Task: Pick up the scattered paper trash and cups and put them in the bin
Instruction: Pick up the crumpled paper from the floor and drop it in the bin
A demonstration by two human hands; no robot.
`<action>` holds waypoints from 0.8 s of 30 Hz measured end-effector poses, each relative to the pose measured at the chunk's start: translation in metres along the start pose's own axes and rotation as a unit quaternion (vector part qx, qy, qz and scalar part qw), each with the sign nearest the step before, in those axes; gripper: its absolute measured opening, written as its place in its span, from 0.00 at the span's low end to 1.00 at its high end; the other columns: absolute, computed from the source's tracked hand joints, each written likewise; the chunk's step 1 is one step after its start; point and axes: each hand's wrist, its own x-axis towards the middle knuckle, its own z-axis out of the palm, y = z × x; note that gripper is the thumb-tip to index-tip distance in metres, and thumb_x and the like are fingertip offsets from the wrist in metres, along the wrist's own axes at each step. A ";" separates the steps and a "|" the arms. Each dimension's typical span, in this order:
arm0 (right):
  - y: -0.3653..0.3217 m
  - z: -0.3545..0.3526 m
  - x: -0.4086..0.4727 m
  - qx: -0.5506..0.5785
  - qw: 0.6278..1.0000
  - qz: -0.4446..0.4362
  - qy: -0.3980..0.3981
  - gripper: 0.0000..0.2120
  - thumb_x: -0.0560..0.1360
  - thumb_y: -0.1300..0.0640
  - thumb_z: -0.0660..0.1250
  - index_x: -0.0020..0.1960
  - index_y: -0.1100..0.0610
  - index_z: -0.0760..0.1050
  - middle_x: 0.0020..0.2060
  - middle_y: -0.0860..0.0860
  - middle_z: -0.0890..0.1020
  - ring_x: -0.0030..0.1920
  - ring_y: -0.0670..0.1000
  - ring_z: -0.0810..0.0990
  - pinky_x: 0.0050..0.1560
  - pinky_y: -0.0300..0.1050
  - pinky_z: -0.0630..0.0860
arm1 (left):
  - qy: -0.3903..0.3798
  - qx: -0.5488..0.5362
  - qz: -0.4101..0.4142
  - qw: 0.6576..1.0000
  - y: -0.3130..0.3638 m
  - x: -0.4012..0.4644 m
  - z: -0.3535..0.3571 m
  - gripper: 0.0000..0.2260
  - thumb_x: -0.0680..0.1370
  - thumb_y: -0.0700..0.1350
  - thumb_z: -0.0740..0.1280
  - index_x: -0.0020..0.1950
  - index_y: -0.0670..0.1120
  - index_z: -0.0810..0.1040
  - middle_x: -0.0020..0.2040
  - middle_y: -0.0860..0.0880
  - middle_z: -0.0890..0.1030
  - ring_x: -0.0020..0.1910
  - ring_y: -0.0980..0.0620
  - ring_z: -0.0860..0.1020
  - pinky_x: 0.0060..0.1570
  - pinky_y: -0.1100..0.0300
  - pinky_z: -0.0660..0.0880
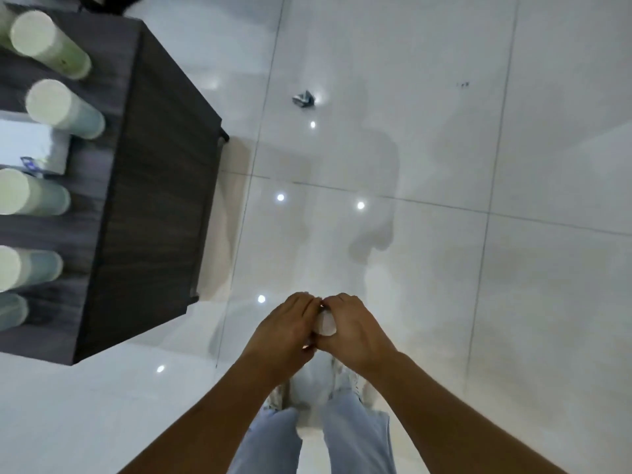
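Observation:
My left hand and my right hand are pressed together in front of me above the white tiled floor, both curled around a small white cup or wad of paper, of which only a sliver shows between them. A crumpled grey scrap of paper trash lies on the floor well ahead, far from both hands. No bin is in view.
A dark wood cabinet stands at the left, with several pale green cylinders and a white box on top. My legs in light jeans are below the hands. White tiled floor stretches ahead and to the right.

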 end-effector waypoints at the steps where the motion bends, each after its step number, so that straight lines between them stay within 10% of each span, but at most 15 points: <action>1: -0.006 -0.013 -0.001 -0.006 1.000 -0.004 -0.004 0.21 0.71 0.48 0.71 0.59 0.58 0.74 0.53 0.52 0.77 0.55 0.51 0.72 0.56 0.42 0.69 | 0.000 0.001 -0.009 1.000 0.006 0.003 -0.011 0.25 0.73 0.49 0.70 0.69 0.48 0.69 0.64 0.52 0.73 0.62 0.55 0.71 0.59 0.68 0.68; 24: -0.136 -0.252 0.180 -0.110 0.988 0.054 0.095 0.26 0.78 0.48 0.63 0.73 0.52 0.61 0.66 0.51 0.70 0.65 0.53 0.68 0.59 0.46 0.72 | 0.026 -0.058 -0.218 0.974 -0.097 0.164 -0.259 0.29 0.73 0.54 0.69 0.71 0.50 0.62 0.65 0.50 0.70 0.65 0.50 0.68 0.62 0.54 0.71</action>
